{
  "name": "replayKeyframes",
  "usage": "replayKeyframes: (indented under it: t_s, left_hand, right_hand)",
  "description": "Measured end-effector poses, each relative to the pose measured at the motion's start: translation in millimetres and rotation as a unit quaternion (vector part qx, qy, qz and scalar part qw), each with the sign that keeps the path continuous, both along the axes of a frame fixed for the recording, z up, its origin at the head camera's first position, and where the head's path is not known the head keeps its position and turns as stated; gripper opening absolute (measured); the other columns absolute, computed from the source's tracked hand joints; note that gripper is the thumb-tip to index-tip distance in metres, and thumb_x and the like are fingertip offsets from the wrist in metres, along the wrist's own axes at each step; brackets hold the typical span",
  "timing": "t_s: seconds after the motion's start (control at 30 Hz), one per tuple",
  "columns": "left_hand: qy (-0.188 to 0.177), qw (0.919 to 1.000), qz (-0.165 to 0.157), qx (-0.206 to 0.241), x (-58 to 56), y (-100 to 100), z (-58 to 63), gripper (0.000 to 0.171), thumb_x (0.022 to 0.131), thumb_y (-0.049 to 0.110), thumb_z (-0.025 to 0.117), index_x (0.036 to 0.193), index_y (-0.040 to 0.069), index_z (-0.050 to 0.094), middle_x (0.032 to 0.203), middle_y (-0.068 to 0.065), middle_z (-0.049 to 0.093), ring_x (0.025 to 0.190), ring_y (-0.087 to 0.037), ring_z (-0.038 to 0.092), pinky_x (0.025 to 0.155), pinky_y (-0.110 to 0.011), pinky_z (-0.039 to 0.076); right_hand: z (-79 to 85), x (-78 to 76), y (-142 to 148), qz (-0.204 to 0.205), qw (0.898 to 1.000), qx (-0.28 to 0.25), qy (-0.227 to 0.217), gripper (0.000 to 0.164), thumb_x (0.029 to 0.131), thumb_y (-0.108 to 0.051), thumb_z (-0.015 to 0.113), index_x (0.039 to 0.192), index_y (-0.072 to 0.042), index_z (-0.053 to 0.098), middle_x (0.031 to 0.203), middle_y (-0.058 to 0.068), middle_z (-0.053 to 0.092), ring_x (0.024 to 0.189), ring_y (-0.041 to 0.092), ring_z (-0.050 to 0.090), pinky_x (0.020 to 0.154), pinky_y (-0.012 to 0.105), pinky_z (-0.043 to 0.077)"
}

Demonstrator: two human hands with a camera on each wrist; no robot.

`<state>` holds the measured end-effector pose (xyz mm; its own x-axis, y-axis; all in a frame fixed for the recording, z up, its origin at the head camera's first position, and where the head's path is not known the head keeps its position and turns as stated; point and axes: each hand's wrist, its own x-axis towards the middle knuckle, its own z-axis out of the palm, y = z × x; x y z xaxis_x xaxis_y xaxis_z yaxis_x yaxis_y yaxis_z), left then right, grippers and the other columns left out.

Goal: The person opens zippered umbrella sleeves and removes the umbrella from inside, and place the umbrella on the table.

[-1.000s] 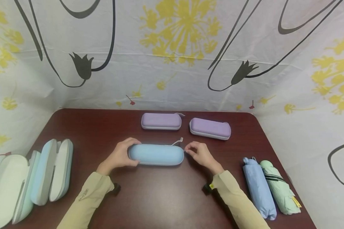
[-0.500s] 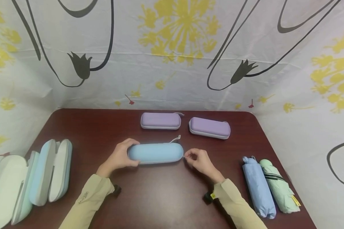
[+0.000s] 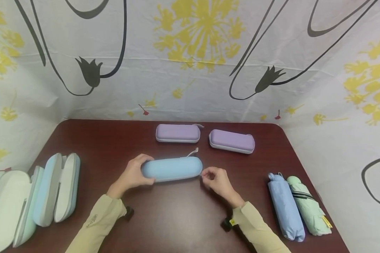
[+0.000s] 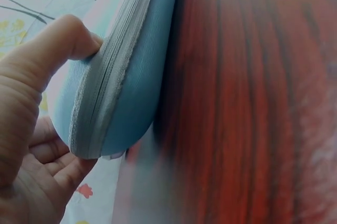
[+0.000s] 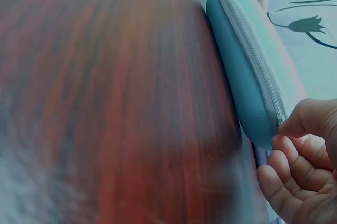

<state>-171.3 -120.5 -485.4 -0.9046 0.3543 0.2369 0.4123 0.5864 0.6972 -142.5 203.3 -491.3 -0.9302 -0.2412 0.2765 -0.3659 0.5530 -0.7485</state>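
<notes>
A light blue zippered glasses case [image 3: 172,168] lies near the middle of the table, a white loop strap [image 3: 193,152] sticking out behind it. My left hand [image 3: 135,173] grips the case's left end, thumb on the near side and fingers behind. At the right end my right hand [image 3: 216,179] pinches the zipper pull, which its fingertips mostly hide. In the left wrist view the grey zipper [image 4: 108,77] runs closed along the case's side past the thumb. The right wrist view has the thumb and forefinger right at the zipper's end [image 5: 280,120].
Two purple zippered cases [image 3: 178,133] [image 3: 232,141] lie at the back. Pale blue and mint hard cases [image 3: 44,191] stand opened at the left edge. A folded blue umbrella [image 3: 286,207] and a mint umbrella [image 3: 308,206] lie at right. A patterned cloth [image 3: 190,88] hangs behind the table [image 3: 177,225].
My right hand has moved slightly left and nearer the front, round the case's right end. That end of the case has swung a little toward the back. My left hand keeps its grip.
</notes>
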Motion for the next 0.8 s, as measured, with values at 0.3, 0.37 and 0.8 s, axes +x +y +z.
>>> replayKeyframes:
  t_s: [0.3,0.37,0.8]
  left_hand:
    - [0.005,0.9996,0.027,-0.009,9.2,6.4,1.4,0.061,0.055,0.024,0.084,0.107,0.002,0.061,0.104,-0.009,0.059,0.09,-0.025,0.056,0.077,-0.044,0.05]
    - [0.001,0.9992,0.037,-0.011,11.5,8.6,2.1,0.061,0.055,0.025,0.084,0.107,0.002,0.06,0.104,-0.01,0.059,0.09,-0.025,0.056,0.077,-0.044,0.05]
    - [-0.026,0.9933,0.101,-0.049,27.2,22.4,9.8,0.061,0.055,0.028,0.082,0.104,-0.002,0.06,0.099,-0.012,0.059,0.087,-0.027,0.056,0.073,-0.043,0.05]
  right_hand:
    - [-4.1,4.7,-22.5,0.019,0.999,-0.025,0.018,0.014,0.071,0.007,0.069,0.08,-0.003,0.069,0.068,0.003,0.065,0.059,0.007,0.057,0.055,0.021,0.049]
    - [-4.7,5.2,-28.4,0.011,0.999,-0.03,0.022,0.014,0.071,0.007,0.07,0.079,-0.004,0.07,0.068,0.002,0.065,0.058,0.006,0.057,0.055,0.02,0.049]
    - [-2.6,6.0,-50.8,0.0,0.999,-0.034,0.031,0.01,0.072,0.005,0.071,0.078,-0.003,0.07,0.069,0.004,0.066,0.059,0.009,0.059,0.055,0.021,0.049]
